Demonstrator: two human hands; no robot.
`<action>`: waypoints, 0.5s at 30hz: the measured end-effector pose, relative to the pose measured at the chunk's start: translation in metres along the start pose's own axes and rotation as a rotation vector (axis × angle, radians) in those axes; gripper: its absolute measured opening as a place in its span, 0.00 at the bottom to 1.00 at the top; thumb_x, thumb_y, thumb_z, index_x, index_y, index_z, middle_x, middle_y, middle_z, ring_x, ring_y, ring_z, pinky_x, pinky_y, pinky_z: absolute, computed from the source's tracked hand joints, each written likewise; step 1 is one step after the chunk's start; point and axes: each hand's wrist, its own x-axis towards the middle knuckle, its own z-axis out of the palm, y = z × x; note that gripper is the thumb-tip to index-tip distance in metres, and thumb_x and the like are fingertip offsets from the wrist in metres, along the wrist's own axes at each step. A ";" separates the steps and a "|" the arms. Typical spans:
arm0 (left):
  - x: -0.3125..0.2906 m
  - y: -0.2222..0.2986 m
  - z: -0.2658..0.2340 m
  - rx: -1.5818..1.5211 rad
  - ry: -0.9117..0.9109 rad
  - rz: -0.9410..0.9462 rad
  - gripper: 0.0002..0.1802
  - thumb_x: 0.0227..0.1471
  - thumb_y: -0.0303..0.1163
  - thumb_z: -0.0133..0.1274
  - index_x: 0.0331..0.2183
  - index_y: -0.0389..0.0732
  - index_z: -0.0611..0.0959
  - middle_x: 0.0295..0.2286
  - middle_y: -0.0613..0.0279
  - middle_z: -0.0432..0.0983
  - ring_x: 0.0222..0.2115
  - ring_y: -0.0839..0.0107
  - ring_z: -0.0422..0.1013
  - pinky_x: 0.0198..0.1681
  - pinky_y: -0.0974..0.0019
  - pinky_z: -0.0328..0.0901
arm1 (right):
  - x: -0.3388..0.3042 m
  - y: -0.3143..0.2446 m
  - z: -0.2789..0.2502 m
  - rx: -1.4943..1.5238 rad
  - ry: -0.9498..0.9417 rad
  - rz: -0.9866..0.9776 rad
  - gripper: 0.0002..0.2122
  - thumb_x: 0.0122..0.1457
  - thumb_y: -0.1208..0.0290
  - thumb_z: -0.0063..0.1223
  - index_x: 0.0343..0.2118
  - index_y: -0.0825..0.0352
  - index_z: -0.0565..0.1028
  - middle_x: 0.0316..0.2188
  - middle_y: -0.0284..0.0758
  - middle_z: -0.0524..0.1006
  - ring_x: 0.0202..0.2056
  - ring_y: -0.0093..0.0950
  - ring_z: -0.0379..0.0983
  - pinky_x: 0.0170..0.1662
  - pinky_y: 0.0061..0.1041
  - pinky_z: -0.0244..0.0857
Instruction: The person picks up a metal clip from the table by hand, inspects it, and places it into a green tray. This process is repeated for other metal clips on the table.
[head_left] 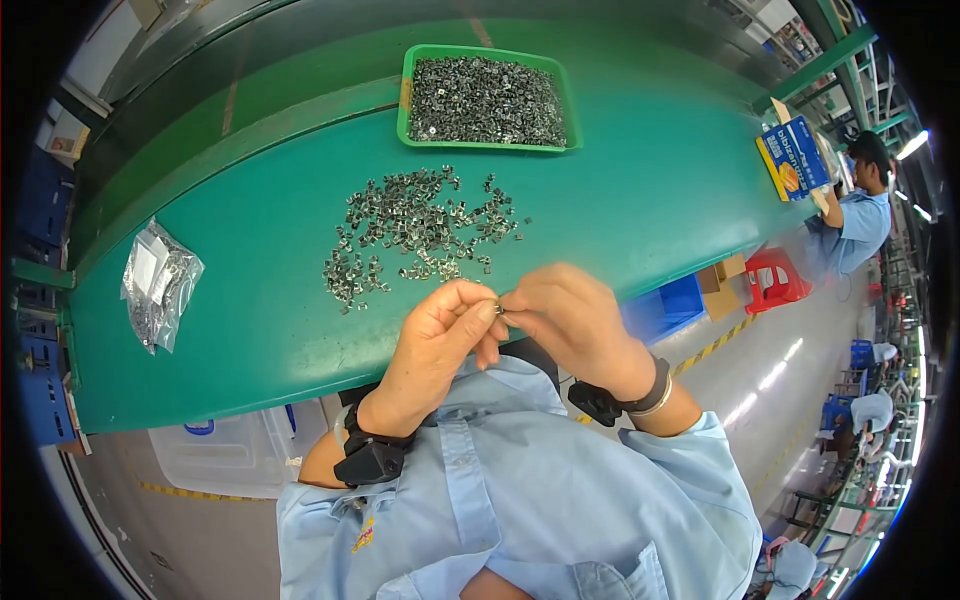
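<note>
At the far left of the green worktop [250, 330] lies a clear plastic bag of small metal parts [158, 285], well apart from the hands. Further right, in the middle of the worktop, a loose scatter of small grey metal clips [415, 228] is spread out, and behind it stands a green rectangular plastic tray [488, 98] filled with more of the same.

Below the scatter, near the worktop's front edge, the left hand [435, 345] is curled, thumb and forefinger pinched together at the tips. Touching it from the right, the right hand [570, 320] is closed in the same way, its fingertips meeting those of the left. Between the two pinches sits one tiny grey metal clip [499, 307], held from both sides; it is too small to tell its long axis or which hand bears more of it. The clip lies at the fingertips of both hands alike, neither hand nearer. The scatter lies just beyond the hands, up and slightly left, closer to the left hand.

At the far right, another person in a blue shirt [858, 225] sits by a blue and yellow box [793, 155].
</note>
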 end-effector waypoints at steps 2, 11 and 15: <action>0.000 0.000 -0.002 0.050 0.005 0.014 0.09 0.58 0.31 0.44 0.36 0.36 0.72 0.25 0.60 0.73 0.21 0.76 0.69 0.22 0.74 0.63 | -0.001 0.001 0.001 0.005 0.001 0.002 0.09 0.44 0.78 0.59 0.30 0.66 0.73 0.27 0.31 0.73 0.27 0.28 0.71 0.28 0.26 0.65; -0.001 0.001 0.007 -0.112 0.026 0.036 0.09 0.58 0.33 0.45 0.36 0.37 0.72 0.27 0.60 0.73 0.21 0.74 0.69 0.22 0.73 0.63 | -0.006 0.006 0.010 0.055 0.089 0.001 0.11 0.43 0.81 0.59 0.31 0.66 0.73 0.26 0.34 0.73 0.28 0.31 0.71 0.28 0.26 0.65; -0.001 -0.003 0.005 -0.153 0.008 0.033 0.09 0.57 0.33 0.45 0.36 0.37 0.72 0.27 0.60 0.72 0.21 0.73 0.69 0.22 0.72 0.63 | -0.006 0.004 0.014 0.068 0.127 -0.012 0.11 0.43 0.82 0.59 0.32 0.66 0.73 0.26 0.34 0.73 0.28 0.31 0.71 0.28 0.26 0.65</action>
